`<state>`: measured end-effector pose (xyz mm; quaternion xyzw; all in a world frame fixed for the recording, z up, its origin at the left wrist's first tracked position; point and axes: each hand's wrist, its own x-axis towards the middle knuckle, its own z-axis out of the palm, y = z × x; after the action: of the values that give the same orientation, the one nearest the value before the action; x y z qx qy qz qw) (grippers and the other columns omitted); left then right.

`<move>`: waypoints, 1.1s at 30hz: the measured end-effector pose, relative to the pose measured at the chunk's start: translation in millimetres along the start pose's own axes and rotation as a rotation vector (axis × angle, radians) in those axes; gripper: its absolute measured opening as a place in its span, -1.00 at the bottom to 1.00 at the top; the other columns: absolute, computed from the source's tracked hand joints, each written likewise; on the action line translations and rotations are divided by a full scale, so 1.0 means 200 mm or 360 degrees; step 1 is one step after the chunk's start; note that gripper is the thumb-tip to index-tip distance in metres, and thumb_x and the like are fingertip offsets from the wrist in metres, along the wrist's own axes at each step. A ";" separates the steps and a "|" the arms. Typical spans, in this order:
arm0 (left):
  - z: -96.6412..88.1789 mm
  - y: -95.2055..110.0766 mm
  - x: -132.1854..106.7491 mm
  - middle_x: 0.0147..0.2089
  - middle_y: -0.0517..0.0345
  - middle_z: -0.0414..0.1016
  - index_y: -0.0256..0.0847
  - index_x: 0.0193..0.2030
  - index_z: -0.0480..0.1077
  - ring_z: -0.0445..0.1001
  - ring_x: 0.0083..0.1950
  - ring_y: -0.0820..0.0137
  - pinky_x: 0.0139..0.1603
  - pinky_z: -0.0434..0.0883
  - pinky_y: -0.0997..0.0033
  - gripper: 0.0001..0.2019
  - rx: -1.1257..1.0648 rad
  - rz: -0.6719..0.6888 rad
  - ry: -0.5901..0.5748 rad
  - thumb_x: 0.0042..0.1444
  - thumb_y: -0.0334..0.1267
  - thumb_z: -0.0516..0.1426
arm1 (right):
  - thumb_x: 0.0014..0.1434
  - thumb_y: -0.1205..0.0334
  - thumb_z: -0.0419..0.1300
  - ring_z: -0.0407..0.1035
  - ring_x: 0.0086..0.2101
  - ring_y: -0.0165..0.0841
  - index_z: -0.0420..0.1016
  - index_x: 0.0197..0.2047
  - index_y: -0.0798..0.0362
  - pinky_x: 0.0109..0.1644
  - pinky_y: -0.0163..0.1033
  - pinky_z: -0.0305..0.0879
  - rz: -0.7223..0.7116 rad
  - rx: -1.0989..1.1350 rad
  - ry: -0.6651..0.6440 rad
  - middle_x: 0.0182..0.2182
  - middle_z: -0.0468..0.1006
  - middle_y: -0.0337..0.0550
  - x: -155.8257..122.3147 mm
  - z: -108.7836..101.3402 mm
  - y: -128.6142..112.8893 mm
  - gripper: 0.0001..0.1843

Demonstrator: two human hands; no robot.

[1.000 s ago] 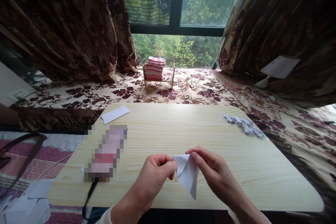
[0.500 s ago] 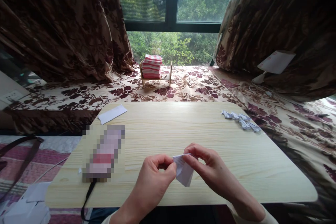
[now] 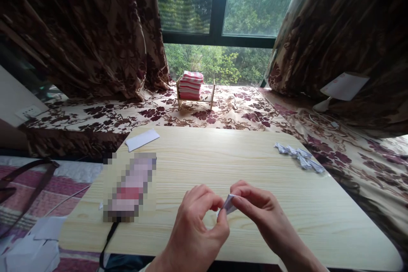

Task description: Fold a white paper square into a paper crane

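A small folded piece of white paper (image 3: 229,205) is held above the front middle of the wooden table (image 3: 191,153). My left hand (image 3: 199,225) pinches its left side between thumb and fingers. At its upper right edge, my right hand (image 3: 259,210) grips it with thumb and forefinger. Much of the paper is hidden behind my fingers. Toward the table's right edge lie several folded white paper pieces (image 3: 299,156) in a cluster. A flat white paper strip (image 3: 142,140) rests at the far left corner.
A blurred-out phone-like object (image 3: 132,189) with a black strap lies on the table's left side. Loose white sheets (image 3: 35,242) sit on the striped cloth at lower left. Beyond the table are a small rack with folded striped cloths (image 3: 190,86) and a lamp (image 3: 344,86).
The paper has gone from showing a broad face to a narrow folded shape. My left hand has turned and moved right to pinch it. The view has shifted slightly.
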<state>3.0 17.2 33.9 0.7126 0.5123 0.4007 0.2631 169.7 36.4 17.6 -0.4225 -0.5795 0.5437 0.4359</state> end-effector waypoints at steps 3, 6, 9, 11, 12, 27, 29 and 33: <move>0.00 0.01 0.00 -0.42 0.16 0.39 -0.19 -0.47 0.32 0.42 -0.31 0.36 -0.23 0.33 0.41 -0.89 -0.0060 -0.0046 0.0033 -0.03 -0.47 0.11 | 0.17 0.16 0.24 0.31 -0.33 -0.40 0.54 -0.44 0.01 -0.23 -0.35 0.28 0.0012 0.0242 0.0051 -0.40 0.39 -0.24 -0.01 0.00 0.03 -0.82; 0.00 0.03 -0.01 -0.42 0.17 0.39 -0.19 -0.47 0.31 0.43 -0.31 0.36 -0.23 0.34 0.41 -0.90 -0.0056 -0.0053 0.0061 -0.03 -0.45 0.13 | 0.13 0.18 0.28 0.30 -0.33 -0.40 0.56 -0.42 0.01 -0.23 -0.35 0.30 0.0045 0.0378 0.0120 -0.38 0.39 -0.23 -0.02 0.01 0.06 -0.87; 0.00 0.04 -0.01 -0.42 0.16 0.42 -0.18 -0.45 0.33 0.42 -0.31 0.35 -0.22 0.34 0.40 -0.90 -0.0007 0.0052 0.0132 -0.03 -0.44 0.16 | 0.07 0.18 0.33 0.31 -0.33 -0.39 0.60 -0.38 0.00 -0.24 -0.33 0.32 0.0062 0.0493 0.0237 -0.36 0.43 -0.21 -0.02 0.02 0.07 -0.91; 0.01 0.04 -0.01 -0.43 0.17 0.42 -0.18 -0.46 0.34 0.41 -0.32 0.36 -0.23 0.33 0.39 -0.89 0.0026 0.0169 0.0235 -0.02 -0.44 0.17 | 0.04 0.16 0.36 0.31 -0.34 -0.40 0.62 -0.37 -0.01 -0.24 -0.34 0.33 0.0094 0.0593 0.0289 -0.39 0.45 -0.21 -0.02 0.03 0.07 -0.90; 0.02 0.04 -0.01 -0.44 0.18 0.42 -0.18 -0.46 0.34 0.40 -0.34 0.37 -0.24 0.32 0.39 -0.89 0.0038 0.0230 0.0299 -0.02 -0.46 0.16 | 0.03 0.16 0.37 0.31 -0.35 -0.41 0.63 -0.37 -0.01 -0.24 -0.35 0.33 0.0121 0.0644 0.0306 -0.41 0.45 -0.23 -0.02 0.04 0.07 -0.90; 0.01 0.01 0.00 -0.45 0.16 0.40 -0.26 -0.45 0.36 0.36 -0.35 0.40 -0.22 0.26 0.33 -0.85 0.0008 0.0419 0.0226 0.08 -0.54 0.09 | 0.14 0.31 0.26 0.43 -0.21 -0.34 0.52 -0.01 -0.12 -0.14 -0.29 0.40 -0.0378 -0.0335 0.0075 -0.23 0.55 -0.17 -0.03 -0.02 -0.04 -0.67; 0.00 0.01 0.00 -0.45 0.16 0.39 -0.26 -0.45 0.34 0.36 -0.35 0.41 -0.21 0.26 0.34 -0.84 -0.0020 0.0416 0.0167 0.08 -0.54 0.09 | 0.17 0.36 0.21 0.44 -0.26 -0.36 0.53 -0.04 -0.09 -0.21 -0.32 0.40 -0.0521 -0.0499 0.0016 -0.28 0.53 -0.17 -0.03 -0.03 -0.07 -0.70; -0.02 0.01 0.00 -0.43 0.17 0.39 -0.26 -0.44 0.34 0.35 -0.34 0.42 -0.19 0.26 0.34 -0.85 -0.0035 0.0440 0.0088 0.10 -0.52 0.09 | 0.16 0.31 0.23 0.43 -0.33 -0.35 0.54 -0.06 -0.02 -0.25 -0.29 0.40 -0.0483 -0.0636 0.0045 -0.36 0.53 -0.15 -0.04 -0.03 -0.07 -0.74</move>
<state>0.9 15.9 37.0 0.7621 0.4119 0.4583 0.1989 177.5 30.6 32.3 -0.4159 -0.7262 0.3407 0.4285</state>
